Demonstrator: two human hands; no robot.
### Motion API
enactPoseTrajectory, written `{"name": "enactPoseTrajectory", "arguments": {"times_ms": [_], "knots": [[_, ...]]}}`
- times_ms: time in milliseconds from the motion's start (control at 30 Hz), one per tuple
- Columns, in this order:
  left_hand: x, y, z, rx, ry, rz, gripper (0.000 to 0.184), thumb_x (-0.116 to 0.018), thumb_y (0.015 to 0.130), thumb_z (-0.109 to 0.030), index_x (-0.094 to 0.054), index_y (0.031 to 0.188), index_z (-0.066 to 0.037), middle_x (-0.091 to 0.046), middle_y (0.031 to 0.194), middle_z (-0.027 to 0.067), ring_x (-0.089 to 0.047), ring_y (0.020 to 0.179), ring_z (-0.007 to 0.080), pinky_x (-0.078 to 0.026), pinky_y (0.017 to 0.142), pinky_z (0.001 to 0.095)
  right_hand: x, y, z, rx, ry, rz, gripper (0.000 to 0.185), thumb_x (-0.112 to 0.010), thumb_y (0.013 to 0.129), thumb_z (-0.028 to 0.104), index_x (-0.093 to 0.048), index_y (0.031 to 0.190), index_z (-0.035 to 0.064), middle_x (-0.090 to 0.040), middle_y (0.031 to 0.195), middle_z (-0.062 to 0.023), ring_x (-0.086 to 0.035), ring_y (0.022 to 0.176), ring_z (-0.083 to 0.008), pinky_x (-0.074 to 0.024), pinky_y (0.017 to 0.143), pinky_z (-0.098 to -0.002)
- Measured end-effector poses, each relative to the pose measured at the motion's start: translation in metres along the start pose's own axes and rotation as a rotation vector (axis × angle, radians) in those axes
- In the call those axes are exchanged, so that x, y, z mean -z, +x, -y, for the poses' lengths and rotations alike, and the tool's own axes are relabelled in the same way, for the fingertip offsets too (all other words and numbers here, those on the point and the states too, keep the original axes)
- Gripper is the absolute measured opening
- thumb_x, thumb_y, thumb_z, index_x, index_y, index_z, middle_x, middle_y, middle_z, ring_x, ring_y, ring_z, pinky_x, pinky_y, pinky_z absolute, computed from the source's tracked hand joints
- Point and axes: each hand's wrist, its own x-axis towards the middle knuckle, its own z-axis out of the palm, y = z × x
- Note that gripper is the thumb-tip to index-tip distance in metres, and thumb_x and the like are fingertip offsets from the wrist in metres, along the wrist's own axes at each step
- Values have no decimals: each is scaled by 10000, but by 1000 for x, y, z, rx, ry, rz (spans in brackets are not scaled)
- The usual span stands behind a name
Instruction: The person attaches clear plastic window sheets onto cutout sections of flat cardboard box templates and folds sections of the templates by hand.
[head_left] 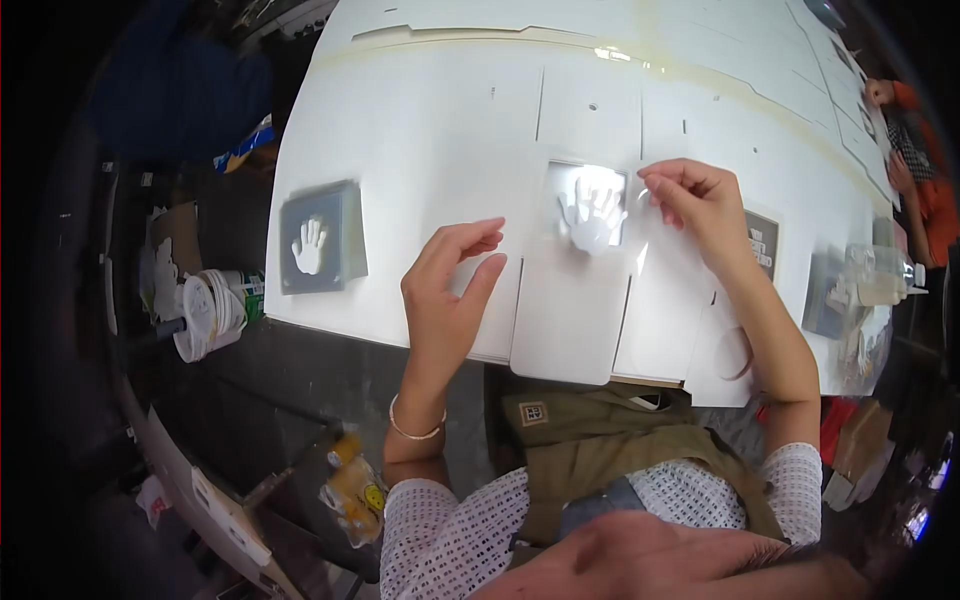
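Observation:
A white hand-shaped piece (pixel 592 218) lies over a bright, glossy square on the white table, between my two hands. My left hand (pixel 447 290) hovers left of it, thumb and fingers apart with nothing between them. To the right of the piece, my right hand (pixel 697 205) has its thumb and fingertips pinched together close to the square's edge. Whatever that pinch may hold is too small or clear to make out. A pale rounded panel (pixel 568 330) lies just below the hand-shaped piece, at the table's near edge.
At the table's left stands a grey square block (pixel 322 238) with a white hand shape. A dark framed plate (pixel 763 240) lies beyond my right forearm, near clear plastic containers (pixel 875 275). White buckets (pixel 212 312) stand at lower left. Another person's orange sleeve (pixel 937 215) shows at far right.

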Motion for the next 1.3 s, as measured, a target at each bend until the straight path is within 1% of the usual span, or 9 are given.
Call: {"name": "enactPoseTrajectory", "arguments": {"times_ms": [67, 167, 267, 500, 600, 767, 967, 1200, 1300], "knots": [[4, 2, 5, -83, 124, 90, 217, -642, 785, 19, -644, 1000, -11, -638, 914, 106, -622, 861, 213, -500, 754, 292, -1, 12, -2, -30, -5, 10, 134, -626, 866, 91, -687, 927, -11, -588, 652, 0, -478, 525, -42, -353, 458, -186], [2, 3, 13, -131, 220, 162, 173, -655, 769, 12, -654, 940, -16, -642, 908, 108, -621, 844, 251, -498, 731, 311, -3, 22, -6, -57, -21, 17, 137, -627, 867, 101, -686, 920, -12, -579, 651, 2, -468, 527, -44, -343, 462, -186], [1, 4, 20, -177, 259, 205, 173, -662, 761, 4, -655, 931, -25, -643, 916, 106, -615, 845, 270, -501, 728, 330, -6, 29, -9, -63, -36, 14, 141, -629, 868, 106, -686, 920, -12, -579, 654, -1, -464, 529, -44, -340, 463, -187], [0, 6, 29, -188, 312, 256, 191, -674, 748, -10, -662, 935, -46, -645, 945, 84, -609, 858, 261, -498, 720, 338, -8, 36, -11, -84, -60, -2, 126, -642, 861, 100, -693, 919, 1, -585, 661, -4, -462, 533, -42, -334, 464, -182], [0, 6, 32, -237, 355, 283, 235, -684, 725, -1, -672, 958, -29, -655, 968, 95, -618, 868, 259, -508, 720, 314, -7, 36, -12, -102, -73, -11, 123, -651, 857, 103, -696, 923, 9, -586, 661, -2, -462, 536, -40, -332, 463, -177], [-1, 7, 28, -325, 420, 344, 327, -742, 674, -82, -673, 989, -24, -658, 1034, 81, -610, 877, 248, -480, 785, 341, -7, 36, -16, -90, -66, -5, 124, -650, 860, 107, -698, 926, 14, -588, 665, 1, -460, 535, -36, -332, 462, -174], [-5, 7, 25, -343, 500, 364, 371, -751, 657, -112, -669, 1005, -12, -660, 1045, 77, -596, 872, 250, -462, 809, 358, -6, 37, -22, -25, -85, 9, 119, -633, 867, 90, -699, 932, 15, -597, 674, 0, -462, 535, -38, -339, 467, -174], [-8, 5, 28, -341, 500, 340, 347, -741, 655, -93, -676, 984, -1, -665, 1032, 88, -597, 868, 257, -465, 797, 360, -5, 35, -20, 9, -99, 30, 130, -618, 868, 78, -695, 940, 1, -611, 684, -8, -474, 545, -41, -355, 478, -177], [-7, 5, 28, -319, 519, 359, 343, -749, 679, -130, -667, 992, -16, -652, 1055, 53, -582, 892, 229, -440, 824, 363, -7, 36, -21, 21, -111, 26, 135, -612, 872, 79, -694, 943, -2, -614, 678, -4, -478, 547, -40, -369, 489, -178]]}}
